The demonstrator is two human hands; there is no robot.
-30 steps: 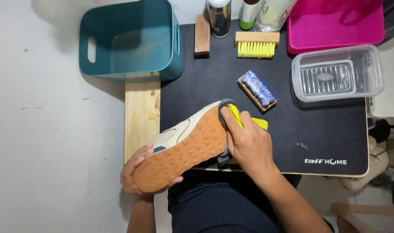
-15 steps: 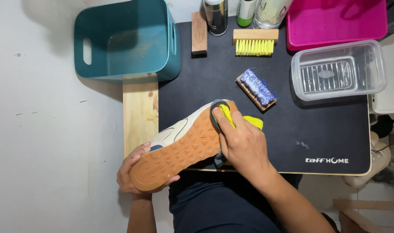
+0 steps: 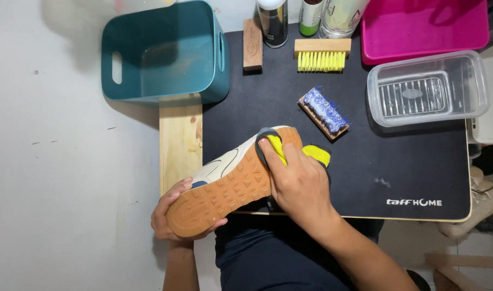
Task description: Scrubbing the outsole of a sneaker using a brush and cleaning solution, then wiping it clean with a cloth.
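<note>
Over the black desk mat (image 3: pixel 365 178), the left hand (image 3: pixel 173 215) grips the heel of a sneaker (image 3: pixel 230 180) turned sole-up, while the right hand (image 3: pixel 300 186) presses a yellow-and-grey cloth (image 3: pixel 276 148) against its toe, near a blue-bristled brush (image 3: pixel 323 112).

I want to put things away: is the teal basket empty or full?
Empty. The head view looks straight into the teal basket and shows only its bare inside walls and floor; nothing lies in it.

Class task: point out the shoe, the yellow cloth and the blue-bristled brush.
shoe (image 3: pixel 225 188), head view, orange sole.
yellow cloth (image 3: pixel 316 153), head view, free end beside the hand.
blue-bristled brush (image 3: pixel 324 110), head view, bristles.
</note>
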